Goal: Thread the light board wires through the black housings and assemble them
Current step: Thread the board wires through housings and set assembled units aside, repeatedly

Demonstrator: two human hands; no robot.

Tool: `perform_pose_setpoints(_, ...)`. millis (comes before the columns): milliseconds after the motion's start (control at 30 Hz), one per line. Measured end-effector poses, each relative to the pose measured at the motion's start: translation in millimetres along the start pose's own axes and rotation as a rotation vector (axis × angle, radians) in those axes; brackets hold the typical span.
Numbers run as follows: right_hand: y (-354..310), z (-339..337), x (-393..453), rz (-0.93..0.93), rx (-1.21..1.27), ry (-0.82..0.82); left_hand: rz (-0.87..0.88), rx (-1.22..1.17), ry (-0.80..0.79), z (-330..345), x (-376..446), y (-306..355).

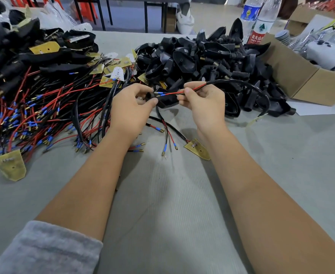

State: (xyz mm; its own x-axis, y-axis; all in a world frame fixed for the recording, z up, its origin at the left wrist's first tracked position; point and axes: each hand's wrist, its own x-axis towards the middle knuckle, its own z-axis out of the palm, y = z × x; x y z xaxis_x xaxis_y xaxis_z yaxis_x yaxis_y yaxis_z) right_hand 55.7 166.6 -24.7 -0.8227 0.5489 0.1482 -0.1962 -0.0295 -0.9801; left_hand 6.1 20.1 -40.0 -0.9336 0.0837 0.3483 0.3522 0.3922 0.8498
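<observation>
Grey sleeve cuff [44, 250] lowest in frame on left forearm, both bare forearms reaching forward over grey table [162, 204]. Left hand [132, 107] curled, fingers gripping a black housing [166, 98] just in front of it, housing partly hidden by fingers. Right hand [204, 101] pinching red and black wire pair [174, 93] between thumb and forefinger, blue-sleeved brass tips pointing left at the housing opening; cannot tell if tips are inside yet. Black sheathed cable [241, 84] runs from right hand, arcs right over the heap and drops to a small pale light board [254, 121] hanging near table at the heap's edge. Heap of loose black housings [212, 60] behind hands, centre to right. Tangle of red/black wires with blue terminals [34, 115] left of hands, yellow boards mixed in. One yellow light board [198, 149] flat on table just beside right wrist, its wires trailing up-left. Another yellow board [10, 165] far left near table edge. Cardboard box [304, 82] right of heap, two plastic water bottles [261, 18] behind heap
</observation>
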Motion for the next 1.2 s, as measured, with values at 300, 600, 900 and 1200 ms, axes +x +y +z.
perform_pose_setpoints(300, 3.8, 2.1, -0.5, 0.016, 0.035, 0.073, -0.044, -0.150, -0.007, -2.2, 0.2, -1.3)
perform_pose_setpoints(600, 4.9, 4.0, -1.2, 0.064, 0.179, 0.018, -0.035, -0.121, -0.031, -2.7, 0.3, -0.6)
perform_pose_setpoints(900, 0.5, 2.8, -2.7, 0.124, 0.268, -0.069, 0.007, -0.152, -0.038, -0.4, -2.0, 3.5)
perform_pose_setpoints(1200, 1.3, 7.5, -8.7, 0.132, 0.272, -0.173, -0.079, -0.561, -0.077, 6.0, -6.2, 11.5)
